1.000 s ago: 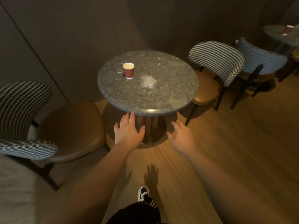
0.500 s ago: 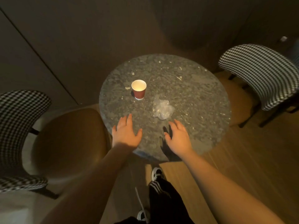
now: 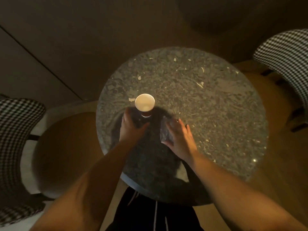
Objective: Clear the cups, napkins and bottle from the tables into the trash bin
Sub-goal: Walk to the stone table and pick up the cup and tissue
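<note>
A red paper cup (image 3: 144, 105) with a white inside stands upright on the round grey stone table (image 3: 216, 100). My left hand (image 3: 131, 127) hovers just short of the cup, fingers spread on either side of its base, not touching it. My right hand (image 3: 180, 135) reaches over a crumpled clear napkin or wrapper (image 3: 165, 130), whose shadowed edge shows beside the palm. The fingers are fairly straight. I cannot tell whether they touch it.
A houndstooth chair with a brown seat (image 3: 66, 147) stands left of the table. Another houndstooth chair (image 3: 286, 57) is at the right. A dark wall runs behind. My legs in black trousers (image 3: 150, 214) stand against the table's near edge.
I have stepped up to the table and the view now looks straight down. Both hands moved forward over the tabletop, the left toward the cup, the right over the crumpled wrapper.
</note>
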A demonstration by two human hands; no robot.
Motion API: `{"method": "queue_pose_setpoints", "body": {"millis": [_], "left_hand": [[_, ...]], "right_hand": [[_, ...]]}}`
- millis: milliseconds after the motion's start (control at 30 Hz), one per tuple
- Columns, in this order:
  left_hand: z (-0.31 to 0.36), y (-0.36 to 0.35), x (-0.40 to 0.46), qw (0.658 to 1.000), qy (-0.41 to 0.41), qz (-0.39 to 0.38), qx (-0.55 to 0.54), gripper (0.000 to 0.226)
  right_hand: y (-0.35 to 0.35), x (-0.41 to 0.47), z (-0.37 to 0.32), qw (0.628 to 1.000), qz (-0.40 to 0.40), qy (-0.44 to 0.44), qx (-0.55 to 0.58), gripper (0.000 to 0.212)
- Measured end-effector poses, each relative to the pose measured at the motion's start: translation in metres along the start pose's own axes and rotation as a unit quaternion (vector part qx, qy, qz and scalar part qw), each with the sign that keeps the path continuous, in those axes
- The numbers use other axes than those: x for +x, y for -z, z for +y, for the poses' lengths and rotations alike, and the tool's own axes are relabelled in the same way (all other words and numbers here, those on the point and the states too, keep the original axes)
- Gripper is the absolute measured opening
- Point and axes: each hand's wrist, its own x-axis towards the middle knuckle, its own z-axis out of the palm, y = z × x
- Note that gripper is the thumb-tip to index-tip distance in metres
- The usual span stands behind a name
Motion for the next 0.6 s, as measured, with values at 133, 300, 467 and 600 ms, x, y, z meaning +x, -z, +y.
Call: {"method": "queue_pose_setpoints", "body": {"millis": [133,300,467,600], "left_hand": [[-0.011,-0.008,0.03,0.995,0.009,-0.017,-0.094,0.106],[-0.019,-0.018,0.052,0.995,-0.009,-0.019,-0.102,0.106],[-0.021,-0.02,0.058,0.992,-0.038,-0.037,-0.112,0.084],[-0.012,-0.02,0.061,0.99,-0.053,-0.081,-0.104,0.066]], "right_hand": [[-0.008,0.01,-0.001,0.998,0.043,-0.034,-0.008,0.047],[-0.006,0.018,-0.011,0.991,0.083,-0.095,-0.036,0.03],[-0.006,0.016,-0.02,0.983,0.109,-0.149,0.002,0.027],[-0.005,0.004,-0.028,0.967,0.144,-0.204,0.049,0.026]]}}
